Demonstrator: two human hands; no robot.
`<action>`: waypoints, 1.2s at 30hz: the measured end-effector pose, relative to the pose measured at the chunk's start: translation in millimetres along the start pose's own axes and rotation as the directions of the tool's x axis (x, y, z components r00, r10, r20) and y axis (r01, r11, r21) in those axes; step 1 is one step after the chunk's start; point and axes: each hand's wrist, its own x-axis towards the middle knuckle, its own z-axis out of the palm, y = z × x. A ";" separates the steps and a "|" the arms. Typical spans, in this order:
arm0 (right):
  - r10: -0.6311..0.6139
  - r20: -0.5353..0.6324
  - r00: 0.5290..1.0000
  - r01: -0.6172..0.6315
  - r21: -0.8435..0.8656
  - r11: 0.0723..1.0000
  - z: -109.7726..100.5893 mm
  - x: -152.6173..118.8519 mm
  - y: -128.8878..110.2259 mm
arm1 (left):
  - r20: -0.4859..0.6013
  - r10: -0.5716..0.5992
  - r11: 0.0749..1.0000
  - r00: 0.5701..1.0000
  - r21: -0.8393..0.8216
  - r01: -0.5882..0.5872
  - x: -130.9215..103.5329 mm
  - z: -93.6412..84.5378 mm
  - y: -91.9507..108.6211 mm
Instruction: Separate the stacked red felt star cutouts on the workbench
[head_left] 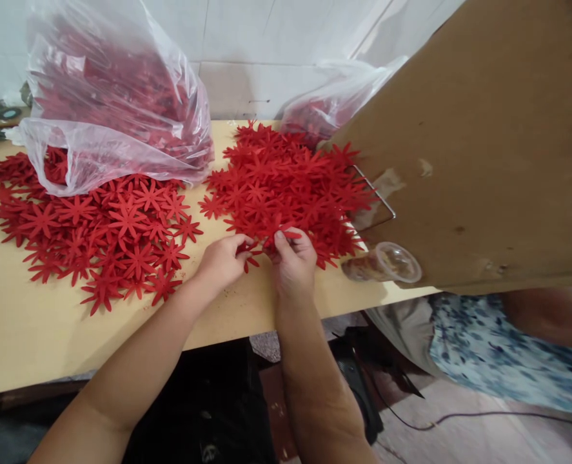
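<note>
Close together at the front of a pile of red flower cutouts (271, 180), my two hands work over the table. My left hand (222, 261) is closed, its thumb and fingertips pinching a red flower cutout (251, 261). My right hand (295, 254) pinches a red flower cutout (289, 236) between thumb and fingers. Whether both hands hold the same piece or separate ones I cannot tell, as the fingers cover part of it. A second pile of red flower cutouts (126, 225) lies to the left of my left hand.
A clear plastic bag (121, 122) full of red pieces sits behind the left pile; another bag (344, 90) stands at the back. A large brown cardboard sheet (483, 148) rises at right, beside a wire handle (385, 203) and a tipped plastic cup (382, 263). A person's patterned clothing (508, 348) shows beyond.
</note>
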 end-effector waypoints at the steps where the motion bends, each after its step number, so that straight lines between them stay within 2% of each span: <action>1: 0.007 0.007 1.000 -0.007 0.026 1.000 0.5 -0.5 -0.4 | -0.008 -0.006 1.000 1.000 -0.025 0.006 0.4 0.4 -0.6; 5: 0.027 0.093 0.995 -0.037 0.118 0.992 1.4 -3.1 -1.1 | -0.027 0.004 0.995 1.000 -0.100 -0.007 1.8 1.2 -3.8; 12: -0.024 0.300 0.954 0.021 0.013 1.000 -1.7 -6.7 0.8 | -0.121 -0.002 0.971 0.993 -0.238 -0.027 7.9 -1.5 -9.6; 17: -0.020 0.326 0.945 0.031 -0.028 0.999 -3.9 -6.9 1.9 | -0.127 -0.097 0.971 0.987 -0.230 0.066 10.5 -5.0 -7.5; 22: 0.022 0.389 0.921 0.015 -0.093 0.996 -3.5 -7.5 3.2 | -0.084 -0.067 0.977 0.994 -0.207 0.049 11.1 -6.1 -8.6; 25: 0.036 0.363 0.931 0.000 -0.099 0.995 -1.9 -7.2 4.6 | -0.094 -0.058 0.983 0.994 -0.182 0.041 9.7 -6.7 -8.7; 30: 0.023 0.228 0.973 -0.010 -0.059 0.998 0.3 -4.8 4.7 | -0.073 0.016 0.982 0.997 -0.188 -0.030 6.4 -6.4 -5.5; 36: -0.019 0.060 0.998 0.017 0.040 0.999 -1.7 0.8 4.1 | -0.191 0.053 0.989 0.980 -0.124 -0.077 8.3 -6.1 -3.2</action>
